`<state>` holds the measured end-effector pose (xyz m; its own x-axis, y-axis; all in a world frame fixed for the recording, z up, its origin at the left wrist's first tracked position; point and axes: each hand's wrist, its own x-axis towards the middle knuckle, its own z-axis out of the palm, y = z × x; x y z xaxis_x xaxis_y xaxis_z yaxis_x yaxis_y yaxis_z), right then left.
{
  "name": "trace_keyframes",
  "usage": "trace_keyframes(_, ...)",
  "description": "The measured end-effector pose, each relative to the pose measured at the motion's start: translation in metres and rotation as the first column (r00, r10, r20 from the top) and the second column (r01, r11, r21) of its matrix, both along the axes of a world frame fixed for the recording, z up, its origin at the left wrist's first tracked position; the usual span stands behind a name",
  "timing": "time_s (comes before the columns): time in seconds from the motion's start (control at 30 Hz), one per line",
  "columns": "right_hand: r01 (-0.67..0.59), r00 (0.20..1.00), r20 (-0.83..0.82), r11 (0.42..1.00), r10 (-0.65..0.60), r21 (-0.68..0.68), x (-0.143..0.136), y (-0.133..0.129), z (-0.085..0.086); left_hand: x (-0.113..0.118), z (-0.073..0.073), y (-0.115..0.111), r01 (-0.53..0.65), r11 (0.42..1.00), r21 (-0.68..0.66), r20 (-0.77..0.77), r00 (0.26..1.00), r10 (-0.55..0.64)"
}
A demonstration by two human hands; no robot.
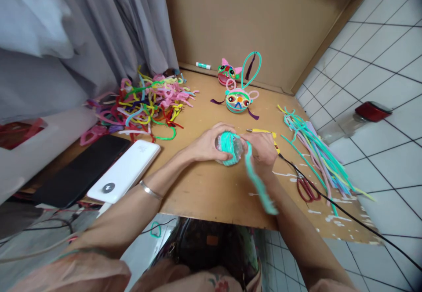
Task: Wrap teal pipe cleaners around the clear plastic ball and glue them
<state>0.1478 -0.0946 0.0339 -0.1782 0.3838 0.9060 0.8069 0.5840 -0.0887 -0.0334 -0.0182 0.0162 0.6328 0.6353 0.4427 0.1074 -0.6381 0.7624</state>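
My left hand (212, 142) grips a small clear round ball (236, 148), partly wrapped in turquoise fuzzy strands. On the ball's right side, my right hand (261, 151) pinches a turquoise pipe cleaner (255, 178). Its loose end hangs down toward my right forearm, blurred by motion. The right fingertips are close to the ball; whether they touch it I cannot tell. Beyond my hands stands a decorated ball with a face (238, 100), pink ears and a turquoise loop. A second, red and pink face ball (226, 73) sits behind it.
A tangled heap of colourful pipe cleaners (148, 101) lies at left, near a white power bank (125, 171) and a black slab (82, 169). At right are straight pipe cleaners (313, 151), red-handled scissors (307, 187) and a yellow corded tool (276, 145). Cardboard (250, 24) rises behind.
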Motion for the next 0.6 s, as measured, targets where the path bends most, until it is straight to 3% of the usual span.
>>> trace_keyframes(0.23,-0.058,0.985,-0.166,0.995,0.045,-0.075,-0.0057,-0.007,0.0026,-0.0004,0.0021,-0.0008,-0.002,1.0,-0.021,0.035,0.999,0.003)
trace_keyframes(0.6,-0.099,0.993,-0.077,0.993,0.095,-0.062,-0.0042,-0.0038,0.0018,-0.0012,0.0033,-0.0007,0.007,1.0,-0.027,0.012,1.0,-0.007)
